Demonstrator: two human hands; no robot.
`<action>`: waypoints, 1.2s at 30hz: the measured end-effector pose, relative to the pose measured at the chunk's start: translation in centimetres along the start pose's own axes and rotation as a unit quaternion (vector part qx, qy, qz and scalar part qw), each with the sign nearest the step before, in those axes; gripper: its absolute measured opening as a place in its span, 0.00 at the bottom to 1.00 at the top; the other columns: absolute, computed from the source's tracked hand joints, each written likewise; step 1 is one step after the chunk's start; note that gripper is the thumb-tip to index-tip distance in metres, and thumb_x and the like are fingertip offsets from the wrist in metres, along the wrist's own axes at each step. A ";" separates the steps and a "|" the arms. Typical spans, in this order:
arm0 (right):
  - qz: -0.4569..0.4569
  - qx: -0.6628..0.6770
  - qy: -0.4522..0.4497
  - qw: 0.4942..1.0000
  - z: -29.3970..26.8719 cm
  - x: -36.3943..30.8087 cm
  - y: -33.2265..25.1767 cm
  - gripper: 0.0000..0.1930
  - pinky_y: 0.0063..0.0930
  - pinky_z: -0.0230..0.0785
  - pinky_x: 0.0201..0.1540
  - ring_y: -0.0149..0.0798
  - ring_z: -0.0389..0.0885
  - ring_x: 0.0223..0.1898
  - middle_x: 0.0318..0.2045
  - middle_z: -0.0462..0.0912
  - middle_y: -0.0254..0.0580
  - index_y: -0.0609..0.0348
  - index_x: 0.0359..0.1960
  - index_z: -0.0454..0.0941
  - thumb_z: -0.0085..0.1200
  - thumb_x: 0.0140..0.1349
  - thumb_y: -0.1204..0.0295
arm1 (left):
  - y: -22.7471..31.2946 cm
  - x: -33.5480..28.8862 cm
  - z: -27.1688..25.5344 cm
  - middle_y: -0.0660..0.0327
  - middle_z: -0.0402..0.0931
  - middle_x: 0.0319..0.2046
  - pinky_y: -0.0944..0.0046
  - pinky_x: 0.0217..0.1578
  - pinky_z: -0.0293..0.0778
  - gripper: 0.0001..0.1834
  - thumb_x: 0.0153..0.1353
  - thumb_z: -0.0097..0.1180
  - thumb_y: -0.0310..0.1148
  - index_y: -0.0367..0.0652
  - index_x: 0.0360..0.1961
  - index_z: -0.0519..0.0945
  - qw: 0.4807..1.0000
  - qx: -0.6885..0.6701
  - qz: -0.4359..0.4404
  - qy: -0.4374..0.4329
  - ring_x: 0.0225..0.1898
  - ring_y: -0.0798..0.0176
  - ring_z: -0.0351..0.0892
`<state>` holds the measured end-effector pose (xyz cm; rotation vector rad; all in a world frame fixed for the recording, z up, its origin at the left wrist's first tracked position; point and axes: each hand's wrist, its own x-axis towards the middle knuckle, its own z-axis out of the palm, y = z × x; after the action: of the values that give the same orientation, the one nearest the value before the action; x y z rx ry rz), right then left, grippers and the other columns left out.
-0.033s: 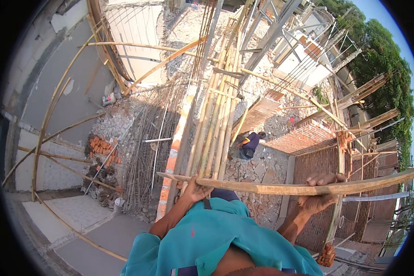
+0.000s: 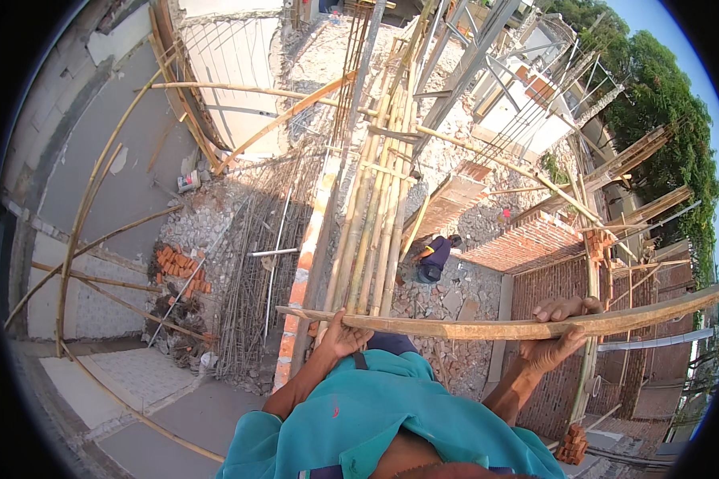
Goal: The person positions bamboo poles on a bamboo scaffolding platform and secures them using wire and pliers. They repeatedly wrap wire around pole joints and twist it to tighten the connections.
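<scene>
A long wooden plank (image 2: 463,328) lies crosswise in front of my body, its right part reaching far out to the side. Near its left end, my left hand (image 2: 343,335) grips it from below, the thumb against its face. My right hand (image 2: 555,331) is wrapped round the plank further right, fingers over the top edge and thumb underneath. Beyond the plank, several bamboo poles (image 2: 371,231) run side by side away from me as a narrow walkway high above the ground.
Below to the right, a person (image 2: 435,257) in dark clothes bends over rubble. A brick wall top (image 2: 299,271) runs left of the poles, beside a heap of steel rods (image 2: 252,263). Loose bricks (image 2: 180,267) lie lower left. An upright bamboo pole (image 2: 586,371) stands by my right hand.
The view has shifted very slightly, and the plank's right end sits a little higher. Both hands keep their hold on it.
</scene>
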<state>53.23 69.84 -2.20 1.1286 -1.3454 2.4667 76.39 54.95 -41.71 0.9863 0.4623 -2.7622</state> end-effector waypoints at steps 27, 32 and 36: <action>-0.053 0.260 -0.237 0.935 -1.1 27.7 16.2 0.41 0.39 0.72 0.35 0.37 0.78 0.29 0.42 0.75 0.49 0.73 0.65 0.58 0.63 0.59 0.59 | 10.8 4.6 14.0 0.58 0.84 0.48 0.59 0.46 0.79 0.24 0.74 0.53 0.51 0.40 0.55 0.78 0.793 0.438 0.360 0.224 0.46 0.63 0.82; -0.109 0.222 -0.282 0.927 -3.4 30.9 18.1 0.44 0.39 0.70 0.36 0.38 0.78 0.31 0.46 0.73 0.48 0.74 0.68 0.57 0.63 0.58 0.56 | 13.1 3.1 15.2 0.62 0.83 0.45 0.62 0.43 0.78 0.20 0.73 0.55 0.48 0.42 0.53 0.78 0.772 0.397 0.409 0.282 0.44 0.67 0.81; -0.112 0.199 -0.311 0.922 -3.9 32.8 20.3 0.45 0.41 0.70 0.39 0.39 0.79 0.33 0.47 0.73 0.47 0.71 0.70 0.57 0.63 0.58 0.56 | 15.5 1.3 17.8 0.61 0.83 0.46 0.61 0.44 0.77 0.20 0.75 0.54 0.48 0.43 0.55 0.77 0.725 0.405 0.463 0.309 0.45 0.66 0.81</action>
<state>18.95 52.80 4.24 2.1605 -0.7329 2.3545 69.06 34.20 -33.09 1.6712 -1.0305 -1.5659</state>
